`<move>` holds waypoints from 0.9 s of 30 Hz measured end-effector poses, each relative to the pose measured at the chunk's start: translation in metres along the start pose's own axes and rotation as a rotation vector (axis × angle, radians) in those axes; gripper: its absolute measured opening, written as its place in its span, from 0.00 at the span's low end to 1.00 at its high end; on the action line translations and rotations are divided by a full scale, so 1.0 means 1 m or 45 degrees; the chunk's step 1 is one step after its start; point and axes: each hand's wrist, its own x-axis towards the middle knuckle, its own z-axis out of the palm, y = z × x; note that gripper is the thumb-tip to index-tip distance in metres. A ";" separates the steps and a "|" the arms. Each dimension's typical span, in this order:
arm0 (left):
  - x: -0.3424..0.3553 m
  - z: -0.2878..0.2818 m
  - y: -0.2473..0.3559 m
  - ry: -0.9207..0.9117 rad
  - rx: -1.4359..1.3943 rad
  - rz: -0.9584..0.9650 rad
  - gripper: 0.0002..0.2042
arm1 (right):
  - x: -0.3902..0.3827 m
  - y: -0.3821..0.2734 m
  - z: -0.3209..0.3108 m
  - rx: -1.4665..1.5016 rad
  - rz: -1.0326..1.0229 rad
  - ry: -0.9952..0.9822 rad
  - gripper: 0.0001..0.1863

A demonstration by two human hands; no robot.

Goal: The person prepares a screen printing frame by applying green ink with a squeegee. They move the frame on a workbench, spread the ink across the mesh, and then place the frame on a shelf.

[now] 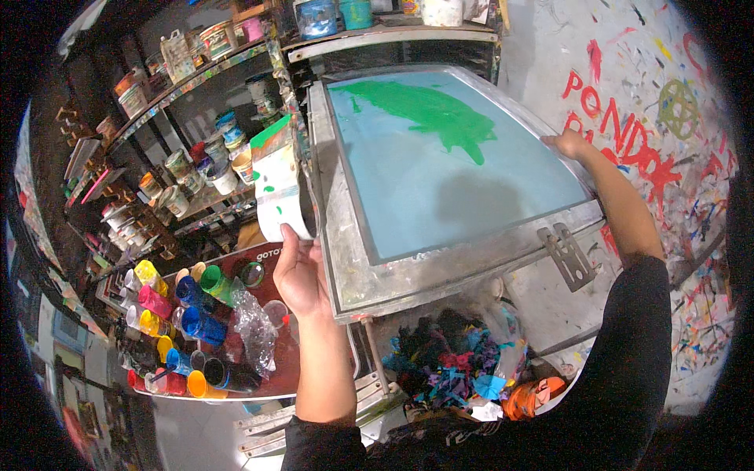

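Note:
In front of me a screen-printing frame (345, 267) with a metal border is tilted, with blue-grey mesh (393, 196) stretched across it. A broad smear of green ink (440, 110) covers the mesh's far part. At the frame's left edge, my left hand (301, 271) grips a curved white plastic piece (276, 177), with green ink on its far end and spots along its side; its exact kind is unclear. My right hand (571, 146) is closed over the frame's right edge, the fingers partly hidden.
Left of the frame, a dark red table (294, 369) carries several colourful plastic cups (204, 323) and crumpled clear plastic (255, 330). Shelves (212, 71) of paint tubs stand behind. Coloured scraps (455, 357) lie below the frame. A paint-marked wall (628, 71) rises at right.

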 end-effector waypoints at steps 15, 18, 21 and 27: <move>-0.001 0.008 0.007 -0.094 -0.068 -0.036 0.18 | 0.005 -0.003 -0.019 -0.107 -0.154 -0.046 0.41; 0.001 0.005 0.004 -0.024 -0.066 -0.012 0.18 | 0.010 -0.013 -0.033 -0.052 -0.043 0.042 0.40; 0.009 0.002 -0.003 -0.048 -0.101 -0.029 0.18 | 0.027 0.012 -0.022 0.010 -0.070 0.079 0.41; 0.023 -0.007 -0.014 -0.033 -0.116 -0.039 0.18 | 0.041 0.005 -0.005 -0.146 -0.096 0.248 0.42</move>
